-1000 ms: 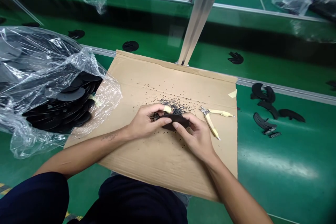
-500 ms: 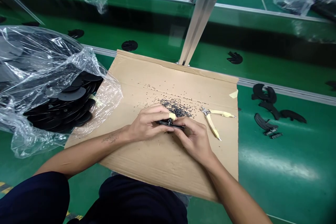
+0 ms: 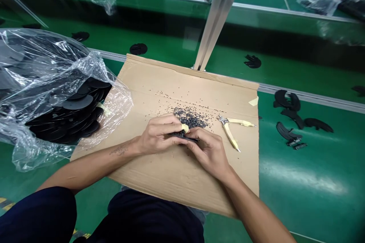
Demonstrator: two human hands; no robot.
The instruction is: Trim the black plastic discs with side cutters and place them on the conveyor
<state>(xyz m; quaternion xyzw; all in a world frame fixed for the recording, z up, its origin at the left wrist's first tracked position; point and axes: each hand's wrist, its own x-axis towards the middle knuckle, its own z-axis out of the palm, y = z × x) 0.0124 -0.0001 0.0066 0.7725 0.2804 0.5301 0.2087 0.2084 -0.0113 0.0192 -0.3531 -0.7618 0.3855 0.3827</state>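
Observation:
Both of my hands grip one thin black plastic part above the cardboard sheet. My left hand pinches its left side, with a pale yellow covering on one fingertip. My right hand holds its right end between thumb and fingers. The fingers hide much of the part, so its full shape does not show. Just beyond them lies a scattered heap of tiny black bits. To the right, side cutters with pale yellow handles rest with their handles spread.
Cardboard lies under the hands. A clear plastic bag with many black discs stands at left. Several curved black parts lie on the green tabletop at right. A metal post rises behind the cardboard.
The black part has tilted slightly in my fingers, its right end lower. My hands have shifted a little left; the cutters and bag stay put.

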